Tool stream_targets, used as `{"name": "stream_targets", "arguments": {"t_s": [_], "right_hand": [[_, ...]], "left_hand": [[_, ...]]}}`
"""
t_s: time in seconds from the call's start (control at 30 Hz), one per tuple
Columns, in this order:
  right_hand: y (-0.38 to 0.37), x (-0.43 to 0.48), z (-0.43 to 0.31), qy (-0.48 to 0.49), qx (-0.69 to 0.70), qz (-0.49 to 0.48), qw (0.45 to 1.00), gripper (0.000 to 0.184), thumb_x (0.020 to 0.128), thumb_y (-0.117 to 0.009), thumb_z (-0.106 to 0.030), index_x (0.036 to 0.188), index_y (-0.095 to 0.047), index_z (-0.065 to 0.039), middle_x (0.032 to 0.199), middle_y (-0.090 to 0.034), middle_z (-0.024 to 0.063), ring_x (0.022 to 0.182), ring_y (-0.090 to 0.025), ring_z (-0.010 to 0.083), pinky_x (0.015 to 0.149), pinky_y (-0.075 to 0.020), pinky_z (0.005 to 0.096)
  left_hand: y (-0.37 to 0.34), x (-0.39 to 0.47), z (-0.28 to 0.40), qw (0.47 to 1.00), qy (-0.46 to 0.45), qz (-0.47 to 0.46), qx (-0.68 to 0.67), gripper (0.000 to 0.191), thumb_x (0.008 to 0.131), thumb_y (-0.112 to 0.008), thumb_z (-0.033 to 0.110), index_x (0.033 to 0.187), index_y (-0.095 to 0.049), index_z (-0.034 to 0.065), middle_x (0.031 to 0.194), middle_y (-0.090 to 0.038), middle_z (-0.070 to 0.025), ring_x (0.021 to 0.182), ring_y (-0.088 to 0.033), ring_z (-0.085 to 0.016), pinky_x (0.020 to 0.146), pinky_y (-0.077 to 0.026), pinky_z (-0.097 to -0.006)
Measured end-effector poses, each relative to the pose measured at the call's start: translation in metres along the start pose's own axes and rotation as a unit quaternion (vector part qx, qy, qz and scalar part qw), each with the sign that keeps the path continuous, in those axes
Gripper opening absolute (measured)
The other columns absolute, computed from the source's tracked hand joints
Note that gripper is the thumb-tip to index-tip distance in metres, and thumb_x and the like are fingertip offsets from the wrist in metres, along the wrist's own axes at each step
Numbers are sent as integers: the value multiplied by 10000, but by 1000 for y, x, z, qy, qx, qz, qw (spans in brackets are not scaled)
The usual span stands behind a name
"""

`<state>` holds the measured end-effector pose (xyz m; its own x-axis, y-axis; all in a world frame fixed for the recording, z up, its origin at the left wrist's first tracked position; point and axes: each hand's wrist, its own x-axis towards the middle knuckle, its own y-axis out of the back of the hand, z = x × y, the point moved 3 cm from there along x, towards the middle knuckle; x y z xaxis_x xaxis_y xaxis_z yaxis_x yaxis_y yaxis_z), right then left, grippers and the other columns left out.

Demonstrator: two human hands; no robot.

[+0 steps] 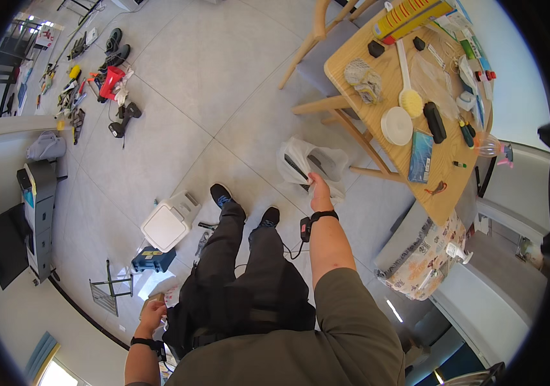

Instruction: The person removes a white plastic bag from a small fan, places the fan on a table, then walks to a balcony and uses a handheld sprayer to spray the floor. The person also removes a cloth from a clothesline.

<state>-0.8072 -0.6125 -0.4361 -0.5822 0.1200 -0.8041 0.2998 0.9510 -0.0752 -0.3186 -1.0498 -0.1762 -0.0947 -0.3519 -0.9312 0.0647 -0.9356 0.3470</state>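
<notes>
My right hand is stretched forward and grips the edge of a white translucent plastic bag, which hangs beside the wooden table. Dark items show inside the bag, but I cannot tell what they are. Low at my left side is my left hand, its fingers bent near a small cardboard box; whether it holds anything is not plain. Both wrists wear black straps with small devices. On the wooden table lie a knitted glove, a long-handled bath brush, a round white lid and a blue packet.
A white lidded bin and a blue tool case stand left of my legs. Farther off on the floor lie a cordless drill, a red tool and shoes. A wooden chair adjoins the table.
</notes>
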Motion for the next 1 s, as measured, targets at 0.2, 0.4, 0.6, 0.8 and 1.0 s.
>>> {"name": "stream_targets", "arguments": {"t_s": [0.2,0.4,0.6,0.8,1.0], "right_hand": [[28,-37,-17,68,-166,29,983,398,786,-614,-279,1079,-608,-10,1116,-598,117,1093,-499,203,958,-334,299],[113,-95,-30,35,-362,7,931,368,777,-611,-297,990,-628,2,982,-633,100,937,-556,201,843,-408,311],[180,-174,-35,223,-685,-161,674,456,765,-504,-429,851,-641,-2,875,-622,229,850,-594,374,738,-467,453],[197,-253,-61,79,-603,-106,787,336,761,-564,-371,787,-659,-49,755,-645,157,729,-615,327,680,-478,426],[164,-254,-81,164,-691,-134,691,378,814,-515,-394,892,-655,-52,879,-634,189,842,-594,349,742,-463,421]], "left_hand": [[6,-7,22,1000,2,9,-2,277,802,-601,170,1017,-581,-3,831,-645,-106,733,-613,-175,662,-484,-285],[15,-2,67,991,-115,4,64,265,794,-587,139,1017,-579,-3,825,-641,-99,719,-609,-168,661,-484,-285],[17,-15,160,942,-267,114,169,212,814,-559,180,828,-636,-17,703,-632,-120,580,-591,-185,588,-473,-321],[12,-38,241,866,-406,246,156,362,864,-489,284,672,-555,-15,693,-588,-214,679,-559,-379,630,-429,-451],[32,-32,261,873,-377,291,104,411,860,-504,330,671,-533,-35,654,-543,-234,615,-516,-370,590,-380,-466]]}}
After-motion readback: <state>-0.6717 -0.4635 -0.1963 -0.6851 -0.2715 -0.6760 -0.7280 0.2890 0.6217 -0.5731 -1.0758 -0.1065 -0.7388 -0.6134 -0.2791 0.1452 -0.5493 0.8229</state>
